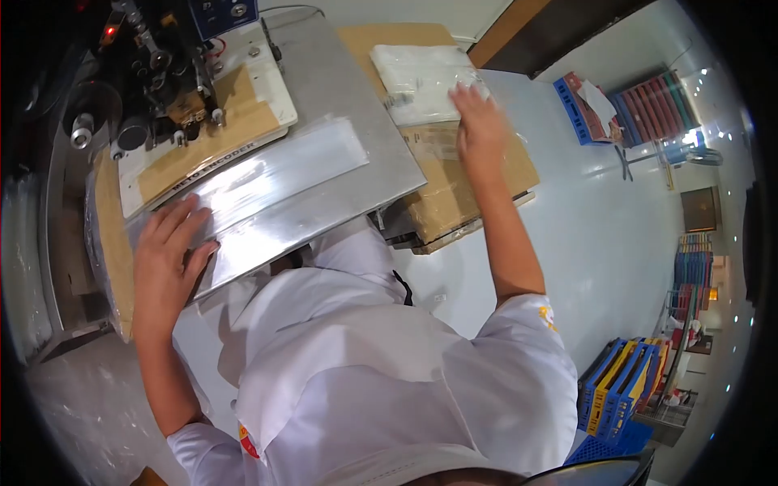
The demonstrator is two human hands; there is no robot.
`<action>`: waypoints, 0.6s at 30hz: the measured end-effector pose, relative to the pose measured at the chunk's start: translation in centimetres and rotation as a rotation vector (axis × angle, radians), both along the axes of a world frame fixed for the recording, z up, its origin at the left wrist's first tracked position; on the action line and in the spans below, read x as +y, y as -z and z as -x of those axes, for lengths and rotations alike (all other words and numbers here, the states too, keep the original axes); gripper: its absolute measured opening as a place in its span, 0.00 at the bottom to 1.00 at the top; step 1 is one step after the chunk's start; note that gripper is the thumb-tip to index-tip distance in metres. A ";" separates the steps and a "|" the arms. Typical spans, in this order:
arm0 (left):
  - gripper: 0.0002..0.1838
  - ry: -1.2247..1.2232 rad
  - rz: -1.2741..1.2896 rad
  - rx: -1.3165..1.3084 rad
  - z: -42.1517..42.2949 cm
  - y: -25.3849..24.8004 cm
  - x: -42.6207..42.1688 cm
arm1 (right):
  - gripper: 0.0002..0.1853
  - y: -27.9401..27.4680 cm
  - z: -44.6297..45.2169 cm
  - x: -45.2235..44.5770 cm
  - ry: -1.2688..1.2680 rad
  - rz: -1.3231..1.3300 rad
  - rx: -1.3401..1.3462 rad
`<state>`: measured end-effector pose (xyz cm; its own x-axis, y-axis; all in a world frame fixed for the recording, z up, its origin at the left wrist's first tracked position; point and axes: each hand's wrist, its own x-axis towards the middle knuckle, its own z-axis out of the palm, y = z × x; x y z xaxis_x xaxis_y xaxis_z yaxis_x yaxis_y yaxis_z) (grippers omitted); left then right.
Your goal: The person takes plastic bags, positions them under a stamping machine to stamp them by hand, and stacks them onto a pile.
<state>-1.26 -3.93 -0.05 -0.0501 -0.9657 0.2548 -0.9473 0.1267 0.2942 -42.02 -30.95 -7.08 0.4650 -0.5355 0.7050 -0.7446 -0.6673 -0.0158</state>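
Observation:
My left hand [174, 247] lies with fingers stretched out at the left end of some clear plastic bags [279, 174] on the metal table. The bags form a long flat strip in front of the machine marked METO ENCODER [215, 166]. Off to the right, my right hand [482, 134] is slightly blurred, its fingers extended at the edge of a stack of white, translucent plastic packets [425, 81]. That stack rests on a brown cardboard box [462, 182]. Whether the right fingertips press on the packets or hover just over them I cannot tell.
The metal table [340, 190] ends in a corner near the cardboard box. Blue and yellow crates [620, 389] stand at the lower right. Another blue crate [571, 113] sits on the floor near stacked dark red and green trays [656, 105]. Plastic wrapping [97, 413] lies at the lower left.

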 end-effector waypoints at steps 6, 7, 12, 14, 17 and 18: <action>0.15 0.026 -0.001 -0.020 0.3 -1.1 -0.1 | 0.24 10.5 3.7 2.9 0.063 -0.480 0.070; 0.15 0.026 -0.011 -0.018 0.3 -1.3 -0.1 | 0.24 10.6 3.3 3.1 0.063 -0.443 0.033; 0.10 0.110 0.150 -0.114 0.7 -1.7 -0.3 | 0.23 -0.6 -2.0 5.4 -0.029 -0.174 -0.378; 0.10 0.122 0.255 -0.158 1.8 -2.8 -0.2 | 0.24 -5.9 -5.2 8.7 -0.353 -0.320 -0.555; 0.13 0.215 0.311 -0.119 4.1 -5.6 0.1 | 0.24 -11.3 -11.9 14.7 -0.657 -0.296 -0.180; 0.13 0.239 0.322 -0.102 4.8 -6.3 0.3 | 0.22 -11.5 -13.1 15.3 -0.712 -0.311 -0.141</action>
<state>-6.05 -3.59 6.28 -0.3041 -0.7955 0.5241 -0.9024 0.4169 0.1093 -28.90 -15.63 4.40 0.6875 -0.3246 0.6496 -0.1169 -0.9323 -0.3422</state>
